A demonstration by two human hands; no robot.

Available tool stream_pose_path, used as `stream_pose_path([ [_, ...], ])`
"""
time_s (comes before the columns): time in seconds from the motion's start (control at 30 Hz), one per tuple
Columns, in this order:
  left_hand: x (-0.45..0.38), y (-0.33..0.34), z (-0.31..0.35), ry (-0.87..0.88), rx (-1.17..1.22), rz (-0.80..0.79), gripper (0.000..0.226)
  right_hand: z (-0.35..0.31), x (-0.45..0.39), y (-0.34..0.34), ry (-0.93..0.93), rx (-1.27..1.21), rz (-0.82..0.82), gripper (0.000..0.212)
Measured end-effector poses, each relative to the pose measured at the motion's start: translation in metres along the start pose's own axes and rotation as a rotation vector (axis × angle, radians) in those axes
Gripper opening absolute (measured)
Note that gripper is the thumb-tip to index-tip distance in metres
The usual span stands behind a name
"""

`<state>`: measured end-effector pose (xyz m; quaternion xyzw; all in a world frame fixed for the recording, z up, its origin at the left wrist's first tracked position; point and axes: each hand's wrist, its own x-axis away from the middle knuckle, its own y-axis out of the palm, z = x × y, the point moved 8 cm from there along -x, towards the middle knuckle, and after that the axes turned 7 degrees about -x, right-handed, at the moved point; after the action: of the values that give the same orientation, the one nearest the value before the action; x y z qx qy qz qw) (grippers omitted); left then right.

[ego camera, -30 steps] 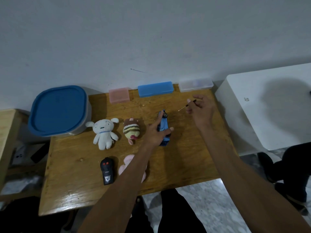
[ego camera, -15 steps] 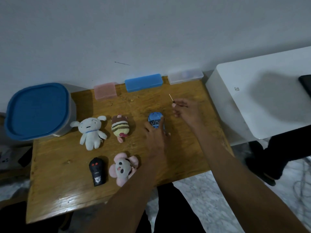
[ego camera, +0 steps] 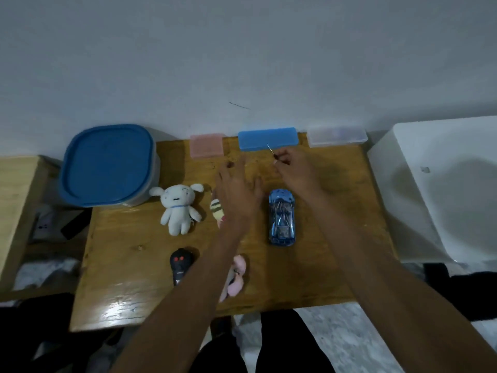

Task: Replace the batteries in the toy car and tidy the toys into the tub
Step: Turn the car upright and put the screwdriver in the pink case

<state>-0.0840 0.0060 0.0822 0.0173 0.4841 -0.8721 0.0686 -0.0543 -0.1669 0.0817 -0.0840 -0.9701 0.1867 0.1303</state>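
Left hand point(ego camera: 236, 189): fingers spread, holding nothing, at frame center. Right hand point(ego camera: 293, 170) pinches my small screwdriver point(ego camera: 271, 151) near the blue case point(ego camera: 267, 139). Blue toy car point(ego camera: 281, 218) lies free on the wooden table point(ego camera: 129, 278), right of center.

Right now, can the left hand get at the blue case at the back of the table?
Probably yes. The left hand hovers open above the table, fingers pointing toward the blue case, and nothing stands between them. The right hand, pinching a small screwdriver, sits close beside that path.
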Motion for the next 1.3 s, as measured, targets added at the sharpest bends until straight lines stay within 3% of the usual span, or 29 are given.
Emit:
stream_pose_path([
  [0.1,-0.042,-0.022,-0.042,-0.036,0.046,0.029,0.048,-0.022,-0.019,0.041,-0.125,0.102,-0.073,0.022],
  [0.3,-0.105,-0.005,-0.12,-0.129,0.054,-0.162,0.045,-0.043,-0.055,0.114,-0.246,0.215,-0.104,0.015],
  [0.43,-0.126,0.009,-0.133,-0.083,0.042,-0.234,0.053,-0.036,-0.078,0.147,-0.291,0.347,-0.137,0.009],
  [0.67,-0.147,0.02,-0.143,-0.038,0.072,-0.209,0.05,-0.027,-0.093,0.165,-0.419,0.574,-0.14,0.03],
  [0.8,-0.154,0.02,-0.142,0.028,0.066,-0.155,0.043,-0.028,-0.092,0.166,-0.5,0.66,-0.083,0.029],
  [1.07,-0.154,0.018,-0.147,0.148,0.087,-0.058,0.051,-0.048,-0.089,0.153,-0.536,0.534,0.065,0.025],
  [1.3,-0.147,0.014,-0.155,0.114,0.145,-0.016,0.061,-0.063,-0.105,0.138,-0.43,0.41,0.175,0.019],
])
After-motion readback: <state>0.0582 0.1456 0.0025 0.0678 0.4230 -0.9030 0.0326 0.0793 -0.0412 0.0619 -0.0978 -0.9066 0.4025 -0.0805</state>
